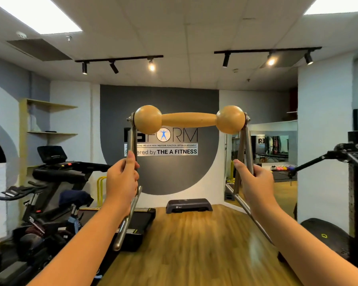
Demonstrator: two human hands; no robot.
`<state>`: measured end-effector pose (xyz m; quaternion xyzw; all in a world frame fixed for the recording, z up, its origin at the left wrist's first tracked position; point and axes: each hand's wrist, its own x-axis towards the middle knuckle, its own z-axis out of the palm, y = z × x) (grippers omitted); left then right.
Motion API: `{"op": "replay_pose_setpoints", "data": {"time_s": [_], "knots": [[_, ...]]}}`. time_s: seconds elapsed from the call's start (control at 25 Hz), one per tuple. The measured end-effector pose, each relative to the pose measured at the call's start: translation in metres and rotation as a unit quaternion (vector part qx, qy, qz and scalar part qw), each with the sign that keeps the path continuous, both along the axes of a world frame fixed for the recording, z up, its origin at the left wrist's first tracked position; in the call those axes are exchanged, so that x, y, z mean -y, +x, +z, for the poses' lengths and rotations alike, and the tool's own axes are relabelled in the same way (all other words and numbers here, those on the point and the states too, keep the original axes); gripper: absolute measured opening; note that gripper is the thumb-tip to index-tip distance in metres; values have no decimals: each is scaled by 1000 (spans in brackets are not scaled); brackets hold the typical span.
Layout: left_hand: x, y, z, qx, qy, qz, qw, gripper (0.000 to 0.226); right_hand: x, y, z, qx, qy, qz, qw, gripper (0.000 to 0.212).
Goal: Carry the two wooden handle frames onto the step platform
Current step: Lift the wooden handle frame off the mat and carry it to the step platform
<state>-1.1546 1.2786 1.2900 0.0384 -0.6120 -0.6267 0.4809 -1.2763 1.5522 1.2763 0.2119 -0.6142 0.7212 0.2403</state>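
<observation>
The frame (189, 119) is in the air, well before the step (189, 205) and above it in the view. The left hand (122, 178) and the right hand (254, 180) each close around one metal leg. Only one frame shows. The loose lower bars may swing and hit the treadmill (141, 219) left of the step, or slip if a grip weakens.

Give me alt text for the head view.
Left hand and right hand hold one wooden handle frame up by its metal legs. The dark step platform sits ahead on the wood floor.
</observation>
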Motion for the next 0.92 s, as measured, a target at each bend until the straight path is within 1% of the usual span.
{"op": "replay_pose_setpoints", "data": {"time_s": [0.12,0.28,0.4,0.56,0.76,0.92], "knots": [[22,-87,4,-5,6,-1,1000,49,25,-94,10,2,4,13,1000,64],[60,-209,-2,-13,9,-5,1000,47,62,-217,9,-2,16,10,1000,59],[88,-288,-15,-6,20,-7,1000,47,92,-297,-4,-2,26,4,1000,61],[145,-412,-25,3,15,-10,1000,48,145,-413,-15,-2,32,-13,999,51],[209,-561,-14,4,11,-18,1000,48,203,-555,-9,-13,22,-11,1000,68],[249,-682,-14,4,-14,-15,1000,47,244,-674,-11,-15,10,-10,1000,65]]}}
